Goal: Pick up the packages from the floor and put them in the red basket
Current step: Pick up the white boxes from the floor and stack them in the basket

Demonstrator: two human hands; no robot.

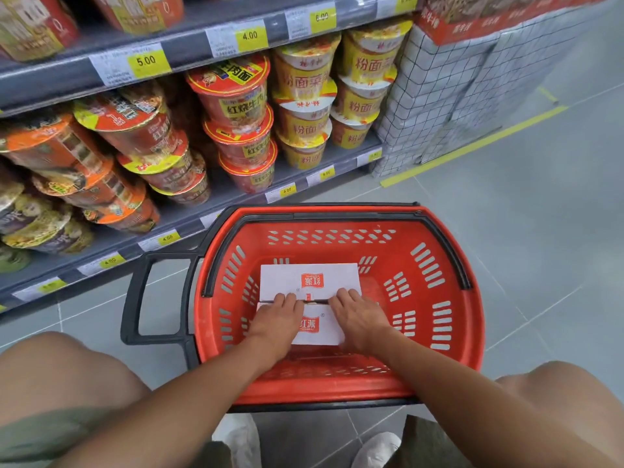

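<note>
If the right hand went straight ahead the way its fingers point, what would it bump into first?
Most likely the far white package: the right hand rests on the near package with its fingertips at their seam. Beyond it stands the far wall of the red basket. Heights are unclear.

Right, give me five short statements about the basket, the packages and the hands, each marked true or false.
1. A far package and a near package, both white, lie in the red basket. True.
2. Only the left hand touches the near package. False: the right hand rests on it too.
3. The red basket stands on a shelf. False: it stands on the tiled floor.
4. Noodle cups fill the shelves left of the basket. True.
5. The side handle is red. False: it is black.
</note>
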